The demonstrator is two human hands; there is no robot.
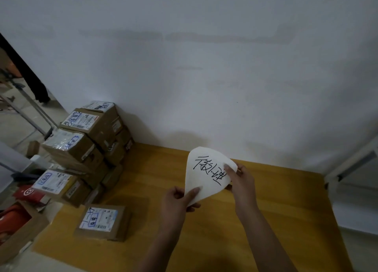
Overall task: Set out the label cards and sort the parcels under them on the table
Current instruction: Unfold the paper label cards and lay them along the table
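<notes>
Hands on label card (handwritten)

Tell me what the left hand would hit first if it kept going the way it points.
Likely nothing soon: the left hand, pinching the card, points up and away over bare table toward the wall. Depth is unclear.
</notes>
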